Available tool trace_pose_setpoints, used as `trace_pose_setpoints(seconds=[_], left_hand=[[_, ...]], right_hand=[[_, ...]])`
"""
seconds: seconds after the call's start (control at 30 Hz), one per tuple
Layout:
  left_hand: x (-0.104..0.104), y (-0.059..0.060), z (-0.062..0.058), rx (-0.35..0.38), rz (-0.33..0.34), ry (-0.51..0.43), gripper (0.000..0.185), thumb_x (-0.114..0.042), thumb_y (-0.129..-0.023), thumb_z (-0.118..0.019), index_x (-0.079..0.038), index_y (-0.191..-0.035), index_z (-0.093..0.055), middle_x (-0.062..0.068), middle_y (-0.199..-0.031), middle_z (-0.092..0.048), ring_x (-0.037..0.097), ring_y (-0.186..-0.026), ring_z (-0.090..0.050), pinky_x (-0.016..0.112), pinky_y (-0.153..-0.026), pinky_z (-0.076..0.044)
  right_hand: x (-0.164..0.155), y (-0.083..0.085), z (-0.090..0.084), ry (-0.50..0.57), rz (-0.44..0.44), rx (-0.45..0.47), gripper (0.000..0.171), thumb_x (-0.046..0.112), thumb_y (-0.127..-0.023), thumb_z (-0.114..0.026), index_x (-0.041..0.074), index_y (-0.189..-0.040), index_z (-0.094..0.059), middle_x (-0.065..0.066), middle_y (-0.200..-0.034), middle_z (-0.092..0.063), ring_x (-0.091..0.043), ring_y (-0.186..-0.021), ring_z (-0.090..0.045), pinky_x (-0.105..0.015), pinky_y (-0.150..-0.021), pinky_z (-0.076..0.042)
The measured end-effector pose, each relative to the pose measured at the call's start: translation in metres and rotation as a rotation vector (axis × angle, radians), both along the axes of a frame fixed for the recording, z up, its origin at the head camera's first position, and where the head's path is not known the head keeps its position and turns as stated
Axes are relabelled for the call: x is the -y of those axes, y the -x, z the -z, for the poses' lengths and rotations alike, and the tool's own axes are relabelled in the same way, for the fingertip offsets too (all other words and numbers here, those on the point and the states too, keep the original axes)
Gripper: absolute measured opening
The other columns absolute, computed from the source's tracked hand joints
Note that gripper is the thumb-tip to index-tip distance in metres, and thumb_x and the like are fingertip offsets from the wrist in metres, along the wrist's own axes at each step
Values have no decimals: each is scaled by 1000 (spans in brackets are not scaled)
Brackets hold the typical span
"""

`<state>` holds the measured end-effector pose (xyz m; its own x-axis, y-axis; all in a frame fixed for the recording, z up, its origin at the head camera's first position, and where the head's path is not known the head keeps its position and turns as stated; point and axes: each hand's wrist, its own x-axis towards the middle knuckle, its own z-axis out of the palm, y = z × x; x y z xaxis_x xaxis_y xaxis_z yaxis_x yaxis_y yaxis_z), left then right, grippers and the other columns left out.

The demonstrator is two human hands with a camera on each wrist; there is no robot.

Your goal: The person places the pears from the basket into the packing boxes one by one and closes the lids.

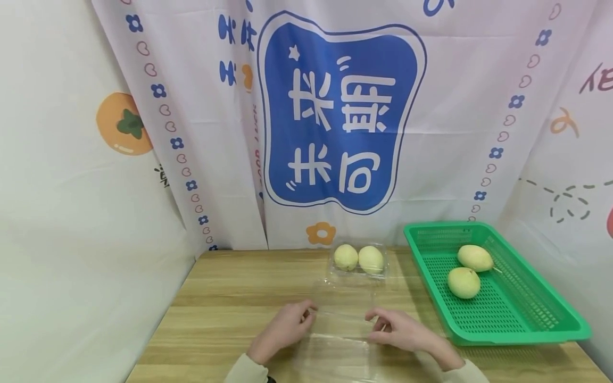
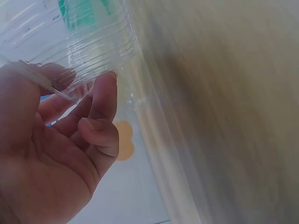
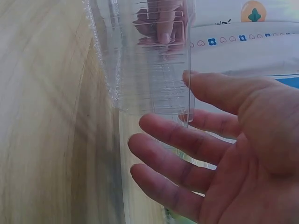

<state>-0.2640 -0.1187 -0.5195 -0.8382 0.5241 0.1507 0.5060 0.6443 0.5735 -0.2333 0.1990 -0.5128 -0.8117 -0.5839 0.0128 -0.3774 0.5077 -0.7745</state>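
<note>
Left hand [image 1: 282, 331]: at the near edge of the desk [image 1: 225, 298], left of middle. Thumb and fingers pinch the left side of a clear plastic clamshell box [image 1: 337, 340]; the left wrist view shows the ribbed plastic held between thumb and fingertips [image 2: 105, 91].

Right hand [image 1: 399, 330]: at the near edge, right of middle, at the right side of the same box. In the right wrist view the fingers [image 3: 173, 140] lie fairly straight and spread, the thumb just at the box's edge; whether the fingertips press the plastic I cannot tell.

Clear plastic clamshell box: empty, lid hinged open, lying on the desk between the two hands, near the front edge.

Second clear box [image 1: 358, 263]: toward the back edge, about the middle, holding two pale yellow-green pears [image 1: 346, 257] side by side, touching.

Green basket [image 1: 551, 314]: perforated plastic, along the right edge of the desk, running from back to front. Two more pears [image 1: 463, 282] lie in its back half, close together.

Printed curtain [image 1: 201, 106]: hangs behind the desk, white with a blue panel.
</note>
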Motion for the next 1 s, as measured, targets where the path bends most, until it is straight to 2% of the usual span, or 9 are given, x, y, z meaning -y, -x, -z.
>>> trace_pose_setpoints(seconds=[0.17, 0.4, 0.57, 0.73, 0.83, 1.0], left_hand=[[-6, -1, 2, 8, 5, -2, 26, -19, -98, -56, -6, -119, -64, -7, -81, -65, -3, -61, -50, 16, -54, -46], [-14, -2, 2, 21, 19, -5, 24, -23, -100, -55, -9, -118, -64, -11, -78, -62, -3, -57, -49, 16, -51, -46], [-20, -4, 2, 9, 36, -11, 25, -23, -100, -55, -9, -118, -64, -10, -77, -62, -3, -57, -49, 16, -52, -46], [-28, -6, 2, -4, 33, 16, 24, -23, -100, -54, -10, -117, -64, -12, -75, -60, -4, -56, -48, 15, -51, -45], [-33, -8, 1, -44, 31, 39, 23, -23, -100, -55, -9, -115, -65, -14, -67, -55, -4, -51, -43, 15, -47, -41], [-40, -12, 3, -112, 39, 57, 21, -21, -100, -55, -8, -112, -66, -16, -52, -39, -5, -41, -28, 12, -38, -26]], right_hand=[[-6, -2, -2, -27, 22, -11, 40, 30, -94, -66, 6, -124, -58, 0, -98, -71, -4, -86, -64, -22, -72, -54], [-18, -4, 1, 4, 35, -3, 38, 25, -95, -63, 2, -125, -57, 0, -96, -69, -3, -84, -63, -22, -69, -53], [-24, -6, 0, 28, 52, -42, 37, 23, -96, -62, -1, -124, -57, -3, -93, -70, -3, -81, -63, -22, -70, -54], [-30, -9, 2, 21, 83, -44, 37, 24, -97, -62, -1, -124, -58, -7, -94, -71, -2, -81, -64, -21, -71, -53], [-33, -10, 3, 22, 105, -30, 36, 23, -98, -61, -1, -125, -57, -9, -95, -71, -4, -79, -64, -21, -69, -53], [-36, -13, 4, 3, 157, -57, 33, 23, -97, -61, 1, -122, -59, -5, -91, -71, -1, -77, -61, -21, -66, -50]])
